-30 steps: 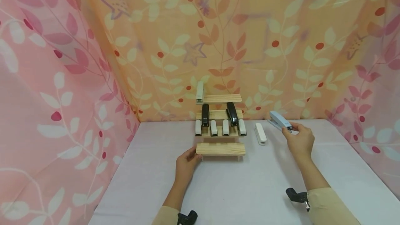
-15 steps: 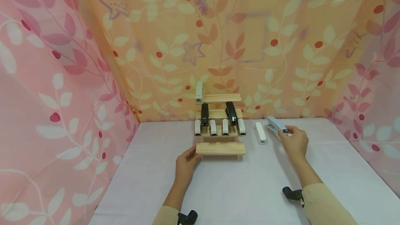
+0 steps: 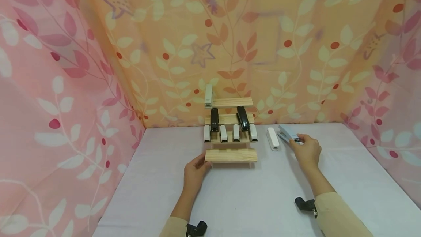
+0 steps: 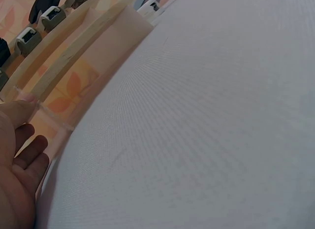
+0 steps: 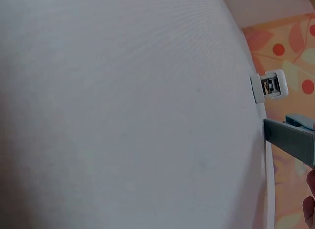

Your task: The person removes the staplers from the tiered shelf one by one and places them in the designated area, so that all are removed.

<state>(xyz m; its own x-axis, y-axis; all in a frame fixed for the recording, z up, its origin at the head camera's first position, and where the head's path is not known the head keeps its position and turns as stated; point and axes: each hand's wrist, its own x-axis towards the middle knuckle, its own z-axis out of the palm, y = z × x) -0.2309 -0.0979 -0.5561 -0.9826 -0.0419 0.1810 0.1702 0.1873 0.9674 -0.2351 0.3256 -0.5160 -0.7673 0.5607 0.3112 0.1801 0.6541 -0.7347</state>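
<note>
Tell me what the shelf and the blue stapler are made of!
The shelf has boards that look like smooth, pale wood, because you can see grain lines. The blue stapler looks smooth, maybe plastic or painted metal; its even pale-blue outside doesn't tell which.

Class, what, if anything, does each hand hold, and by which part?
The right hand pinches the blue stapler by its near end; the left hand grips the wooden rack by the left end of its lowest shelf.

The white tabletop point(image 3: 250, 200) carries a tiered wooden rack point(image 3: 231, 155) and, near it, a white stapler point(image 3: 273, 139); black staplers point(image 3: 242, 119) and white ones point(image 3: 223, 133) stand on the rack.
</note>
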